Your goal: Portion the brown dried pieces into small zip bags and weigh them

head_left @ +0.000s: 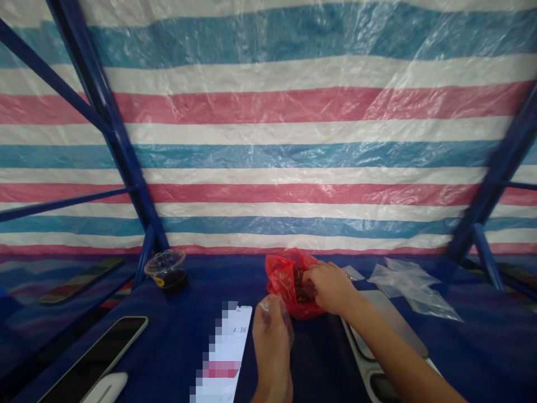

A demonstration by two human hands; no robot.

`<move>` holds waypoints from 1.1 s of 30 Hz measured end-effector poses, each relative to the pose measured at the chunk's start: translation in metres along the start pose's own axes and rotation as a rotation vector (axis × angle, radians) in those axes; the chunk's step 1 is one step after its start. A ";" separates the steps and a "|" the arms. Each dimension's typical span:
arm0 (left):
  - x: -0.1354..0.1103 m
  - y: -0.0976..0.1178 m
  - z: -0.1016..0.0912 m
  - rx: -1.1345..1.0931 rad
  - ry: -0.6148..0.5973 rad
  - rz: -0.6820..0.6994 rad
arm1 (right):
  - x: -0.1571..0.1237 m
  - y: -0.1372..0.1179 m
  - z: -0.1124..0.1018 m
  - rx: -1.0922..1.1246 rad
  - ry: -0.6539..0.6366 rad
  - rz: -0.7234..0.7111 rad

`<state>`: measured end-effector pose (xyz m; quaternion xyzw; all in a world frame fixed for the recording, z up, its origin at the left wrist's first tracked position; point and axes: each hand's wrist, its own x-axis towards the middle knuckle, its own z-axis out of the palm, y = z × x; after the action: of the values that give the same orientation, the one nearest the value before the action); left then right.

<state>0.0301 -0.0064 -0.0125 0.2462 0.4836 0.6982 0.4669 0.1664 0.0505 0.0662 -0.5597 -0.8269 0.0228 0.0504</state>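
A red plastic bag [279, 274] lies open on the blue surface, holding many small brown pieces [302, 294]. My right hand [331, 286] reaches into its mouth from the right, fingers curled together among the pieces. The fingertips are hidden, so what they pinch does not show. Just in front of the bag, my left hand [272, 336] is closed on a small clear plastic bag [285, 319], thumb on top. Below my right forearm is a scale [356, 352] with a shiny metal plate [390, 319], partly covered by the arm.
Several flat clear plastic bags [413, 285] lie at the right. A lidded clear cup [168, 271] with dark contents stands at the left. A lit phone [226, 358], a dark-screened phone [96, 355] and a white rounded object [107, 388] lie nearer. Blue metal posts [121, 151] frame a striped tarp [302, 129].
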 end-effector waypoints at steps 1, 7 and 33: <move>-0.002 -0.002 0.000 0.004 -0.001 -0.050 | 0.000 0.002 -0.002 -0.008 0.000 0.002; -0.021 -0.020 0.010 0.020 0.016 -0.276 | -0.006 0.004 -0.011 -0.026 -0.054 0.000; 0.015 0.005 0.006 -0.065 0.019 -0.045 | 0.001 -0.008 0.030 0.220 0.073 -0.065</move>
<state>0.0261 0.0091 -0.0076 0.2133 0.4707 0.7050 0.4857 0.1557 0.0496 0.0373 -0.5239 -0.8348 0.0915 0.1422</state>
